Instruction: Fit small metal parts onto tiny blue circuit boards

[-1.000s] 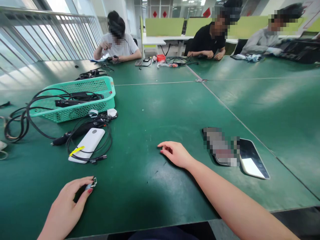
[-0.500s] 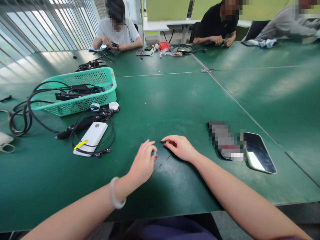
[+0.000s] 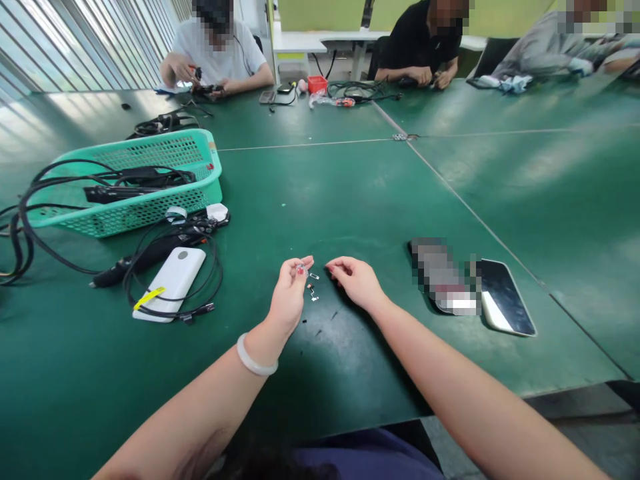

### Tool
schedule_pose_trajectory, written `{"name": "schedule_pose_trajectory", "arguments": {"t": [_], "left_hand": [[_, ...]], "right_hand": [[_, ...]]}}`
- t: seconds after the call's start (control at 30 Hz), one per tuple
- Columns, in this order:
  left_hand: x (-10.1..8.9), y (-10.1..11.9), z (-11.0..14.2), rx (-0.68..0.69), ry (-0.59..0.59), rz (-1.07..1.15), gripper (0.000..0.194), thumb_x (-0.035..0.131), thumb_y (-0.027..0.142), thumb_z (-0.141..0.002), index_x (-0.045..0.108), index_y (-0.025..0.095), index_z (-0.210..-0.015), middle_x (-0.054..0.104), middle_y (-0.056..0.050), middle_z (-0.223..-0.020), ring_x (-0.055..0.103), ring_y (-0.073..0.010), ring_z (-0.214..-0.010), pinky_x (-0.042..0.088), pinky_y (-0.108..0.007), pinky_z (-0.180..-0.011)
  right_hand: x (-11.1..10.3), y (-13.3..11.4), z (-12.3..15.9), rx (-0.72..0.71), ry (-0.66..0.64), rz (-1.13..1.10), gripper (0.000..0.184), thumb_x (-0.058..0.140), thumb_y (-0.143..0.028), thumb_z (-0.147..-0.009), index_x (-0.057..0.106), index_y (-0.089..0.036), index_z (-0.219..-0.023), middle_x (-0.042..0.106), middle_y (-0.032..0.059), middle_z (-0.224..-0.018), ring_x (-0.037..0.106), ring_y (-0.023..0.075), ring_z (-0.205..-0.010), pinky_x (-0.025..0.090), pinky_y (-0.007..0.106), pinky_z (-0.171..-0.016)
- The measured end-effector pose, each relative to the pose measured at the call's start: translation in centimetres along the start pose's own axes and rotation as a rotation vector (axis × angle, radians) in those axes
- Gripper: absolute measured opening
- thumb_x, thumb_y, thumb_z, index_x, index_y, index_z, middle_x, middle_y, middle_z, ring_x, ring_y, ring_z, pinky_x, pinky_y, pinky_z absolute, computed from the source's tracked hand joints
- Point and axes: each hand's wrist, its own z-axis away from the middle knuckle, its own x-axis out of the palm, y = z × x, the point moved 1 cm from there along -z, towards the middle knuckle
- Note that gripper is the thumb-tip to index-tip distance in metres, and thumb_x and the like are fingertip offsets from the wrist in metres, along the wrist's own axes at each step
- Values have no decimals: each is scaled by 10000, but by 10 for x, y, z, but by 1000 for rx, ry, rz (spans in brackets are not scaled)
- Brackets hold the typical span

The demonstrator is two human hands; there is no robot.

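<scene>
My left hand (image 3: 287, 290) is over the table with its palm side turned up. Its thumb presses on a small clear or silvery piece against the fingers, too small to name. Beside its fingertips lies a small metal frame-like part (image 3: 314, 275). Just below that is a small bent metal part (image 3: 313, 294) with a dark bit. A tiny black piece (image 3: 305, 321) lies by the left wrist. My right hand (image 3: 354, 280) rests on the table across from the left, fingers curled and thumb close to the index fingertip. Whatever is between them, if anything, cannot be made out.
A green basket (image 3: 150, 212) with black cables stands at the left. Before it lie a black handheld tool (image 3: 130, 265) and a white power bank (image 3: 175, 280) with a cable. Two phones, one with a white rim (image 3: 507, 300), lie at right. Several people sit across the table (image 3: 350, 193).
My left hand has moved from the lower left to beside my right hand and turned palm up. Small metal parts now show on the table between the hands. My right hand's fingers have drawn together.
</scene>
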Motion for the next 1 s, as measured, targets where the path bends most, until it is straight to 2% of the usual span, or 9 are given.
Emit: {"name": "schedule_pose_trajectory", "arguments": {"t": [0.1,0.2,0.43,0.6,0.7,0.8,1.0], "left_hand": [[1,4,-1,-62,30,111,24,505,203,-903,516,197,-882,639,-70,-1116,588,-148,-1157,348,-357,-1098],[1,7,-1,-101,54,188,72,480,183,-916,527,192,-863,647,-59,-1072,596,-134,-1144,355,-345,-1101],[-2,12,-2,-173,56,293,63,502,196,-907,533,190,-853,647,-56,-1043,611,-158,-1121,372,-385,-1094],[-1,13,-3,-181,19,260,25,572,213,-869,570,188,-872,638,-41,-1058,617,-143,-1023,431,-362,-1013],[0,12,-3,-163,9,220,72,619,239,-837,592,188,-880,643,-34,-1023,611,-124,-918,463,-327,-925],[0,12,-4,-145,9,189,132,668,264,-800,609,183,-886,645,-19,-907,606,-112,-832,471,-299,-862],[-2,11,-2,-121,-52,84,275,719,332,-764,638,180,-979,651,3,-769,576,-76,-653,469,-235,-672]], "right_hand": [[3,-2,0,20,26,5,241,527,-370,-842,701,-206,-869,694,11,-745,592,141,-642,451,282,-649],[4,-8,4,0,-16,67,203,589,-385,-817,717,-233,-858,681,-7,-733,553,130,-615,418,279,-626],[3,-17,15,-154,-112,149,171,675,-208,-775,731,-262,-928,661,-4,-839,522,112,-664,437,269,-672],[7,-13,20,-244,-145,149,217,662,-195,-809,722,-282,-998,660,5,-929,540,118,-694,463,280,-697],[10,-10,19,-270,-120,228,140,646,-222,-832,735,-279,-922,655,10,-889,575,135,-730,461,289,-698],[12,-9,18,-301,-118,271,91,642,-218,-835,723,-260,-831,662,14,-872,604,154,-803,465,296,-738],[7,-11,17,-323,-158,240,142,567,-162,-856,635,-218,-744,662,17,-822,598,162,-811,450,296,-770]]}}
